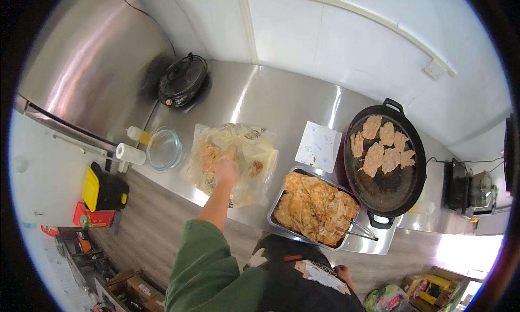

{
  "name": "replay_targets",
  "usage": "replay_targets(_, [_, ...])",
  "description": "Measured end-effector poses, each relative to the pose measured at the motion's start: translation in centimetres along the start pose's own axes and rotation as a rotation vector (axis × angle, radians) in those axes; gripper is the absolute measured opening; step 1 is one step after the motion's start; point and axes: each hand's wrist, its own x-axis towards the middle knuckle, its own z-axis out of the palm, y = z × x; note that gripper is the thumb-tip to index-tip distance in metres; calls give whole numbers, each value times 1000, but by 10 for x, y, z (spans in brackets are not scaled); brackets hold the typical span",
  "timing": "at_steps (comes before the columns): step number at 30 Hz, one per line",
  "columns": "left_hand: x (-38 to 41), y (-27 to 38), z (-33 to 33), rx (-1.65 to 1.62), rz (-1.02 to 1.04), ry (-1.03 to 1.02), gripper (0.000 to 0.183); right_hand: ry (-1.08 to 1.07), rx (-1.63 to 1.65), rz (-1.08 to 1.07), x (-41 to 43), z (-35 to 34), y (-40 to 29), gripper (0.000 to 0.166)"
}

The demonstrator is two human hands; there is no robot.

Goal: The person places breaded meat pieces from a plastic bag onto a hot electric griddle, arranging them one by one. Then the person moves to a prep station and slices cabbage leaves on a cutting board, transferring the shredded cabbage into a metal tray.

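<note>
My left hand [226, 170] reaches down onto a spread plastic bag [260, 186], its fingers against pieces of raw, pale marinated meat [210, 157]. Whether the fingers grip a piece is hidden by the hand itself. A small reddish-brown clump [256, 169] lies on the same plastic. Only part of my right hand [344, 272] shows, low beside the dark apron [296, 271] and away from the counter; its fingers cannot be made out. To the right, several flat meat pieces [373, 159] lie in a large black electric pan [386, 194], mostly in its far half.
Near the pan stands a metal tray [273, 222] heaped with browned, flat food [315, 206], metal tongs [361, 230] resting on its corner. A printed paper sheet [319, 145] lies behind. Leftward are a glass bowl [164, 149], paper roll [131, 153], oil bottle [139, 135] and lidded pan [183, 80].
</note>
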Motion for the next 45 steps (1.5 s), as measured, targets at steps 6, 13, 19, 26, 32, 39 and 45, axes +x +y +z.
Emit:
replay_targets(6, [43,21,14,25,-171,-87,27,81,-54,-54,-18,18,43,20])
replay_targets(13, [71,10,15,87,-86,-256,23,82,-99,-42,-25,37,54,23])
replay_targets(19, [77,-28,-13,-345,-90,-258,22,102,-127,-52,-19,44,33,23])
replay_targets(26, [39,-67,-42,-1534,-169,-190,46,121,-131,-73,-10,37,-4,23])
replay_targets(32, [27,-103,-63,-1556,44,-210,25,51,-50,-91,3,27,-35,25])
replay_targets(39, [-23,53,-152,-1993,-58,-500,18,85,-4,-42,49,35,29,25])
replay_targets(45, [-52,182,-133,-1862,-104,-728,23,115,162,7,49,25,66,23])
